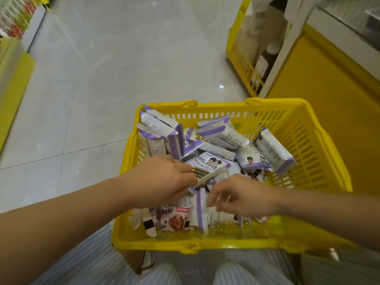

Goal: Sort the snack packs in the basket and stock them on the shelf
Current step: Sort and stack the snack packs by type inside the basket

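Yellow basket [298, 140] is stuffed with purple-and-white snack packs [224, 134], print too blurry to read. The left hand [164, 179] pinches a cartoon-label pack [209, 164]. The right hand [244, 198] curls its fingers [213, 199] over the front packs, grip unclear.

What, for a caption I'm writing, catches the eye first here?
A yellow basket sits at lower centre, heaped with purple-and-white packs. Both bare arms reach in: the left grip holds a cartoon pack mid-basket, and the right grip is among packs nearer the front wall.
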